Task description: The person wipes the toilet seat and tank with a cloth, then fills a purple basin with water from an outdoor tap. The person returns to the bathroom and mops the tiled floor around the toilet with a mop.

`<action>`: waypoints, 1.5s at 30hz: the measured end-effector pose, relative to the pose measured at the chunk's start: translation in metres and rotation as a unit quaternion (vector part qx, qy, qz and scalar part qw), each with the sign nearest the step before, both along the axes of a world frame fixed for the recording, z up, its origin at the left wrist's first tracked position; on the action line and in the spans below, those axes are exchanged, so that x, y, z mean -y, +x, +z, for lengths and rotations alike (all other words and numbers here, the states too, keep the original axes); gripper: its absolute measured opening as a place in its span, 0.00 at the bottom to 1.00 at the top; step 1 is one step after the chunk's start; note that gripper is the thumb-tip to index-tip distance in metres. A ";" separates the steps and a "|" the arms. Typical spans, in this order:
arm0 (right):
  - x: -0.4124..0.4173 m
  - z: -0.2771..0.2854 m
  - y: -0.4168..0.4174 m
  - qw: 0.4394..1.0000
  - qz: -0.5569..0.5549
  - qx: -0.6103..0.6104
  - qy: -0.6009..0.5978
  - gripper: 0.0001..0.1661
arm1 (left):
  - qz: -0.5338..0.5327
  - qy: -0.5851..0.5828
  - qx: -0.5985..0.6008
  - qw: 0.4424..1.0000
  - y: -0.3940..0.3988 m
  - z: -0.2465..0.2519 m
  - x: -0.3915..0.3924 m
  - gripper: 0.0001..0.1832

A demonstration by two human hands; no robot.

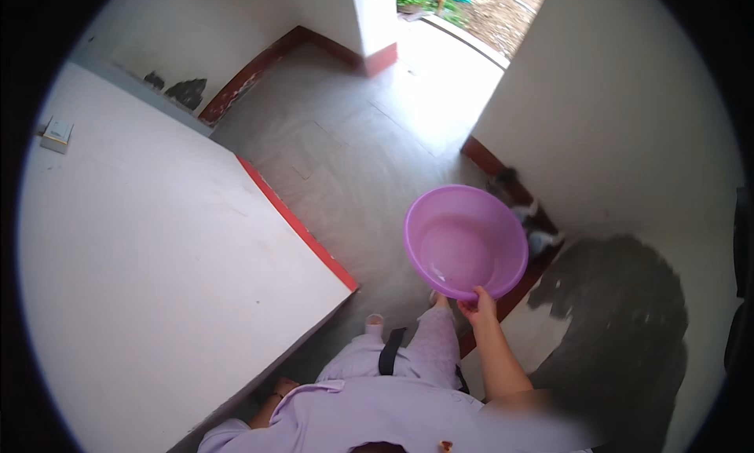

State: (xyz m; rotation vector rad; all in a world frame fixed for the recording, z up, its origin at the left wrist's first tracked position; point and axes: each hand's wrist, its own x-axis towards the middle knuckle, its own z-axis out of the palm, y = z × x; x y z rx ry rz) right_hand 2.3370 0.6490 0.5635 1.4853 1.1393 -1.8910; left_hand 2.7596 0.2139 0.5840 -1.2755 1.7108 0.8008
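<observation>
My right hand [480,307] grips the near rim of a purple plastic basin [465,247], thumb over the lip and fingers beneath. The basin hangs tilted in front of me, above the floor, and its inside is bare apart from a small pale mark or glint near the bottom edge. My left hand [287,387] is low at my side by the end of a white wall. Only part of it shows, so whether its fingers are closed is hidden.
A white partition wall [177,217] with red skirting stands on my left. Past the grey floor [330,152], a bright doorway [453,58] leads outside. Shoes [542,241] lie along the right wall, beside a dark damaged patch [624,311]. A small box [57,135] is fixed at far left.
</observation>
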 end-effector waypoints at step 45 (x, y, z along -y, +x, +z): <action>0.153 -0.008 -1.126 0.969 -0.242 0.048 -0.009 0.20 | 0.043 0.093 -0.379 0.920 -1.365 0.044 0.188 0.10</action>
